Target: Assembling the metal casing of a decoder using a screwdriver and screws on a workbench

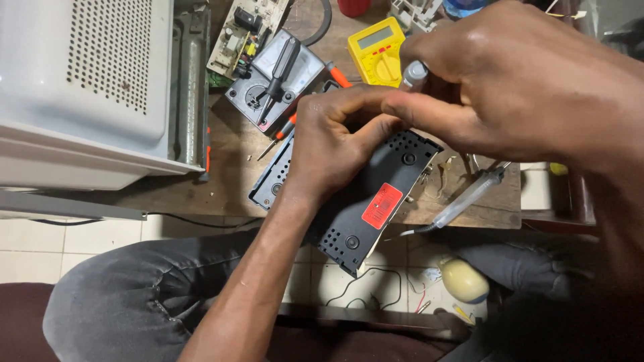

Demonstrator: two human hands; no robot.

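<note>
A black plastic housing with a red sticker lies slanted over the near edge of the wooden surface, its lower end overhanging the person's lap. The left hand is clamped over its upper part with fingers curled, while the right hand pinches a small grey-tipped tool against the top of the housing. Around them lie a yellow multimeter, a black-handled screwdriver on a grey meter, a circuit board, a soldering iron and a white perforated appliance casing.

black perforated panel, red sticker, tilted
</note>
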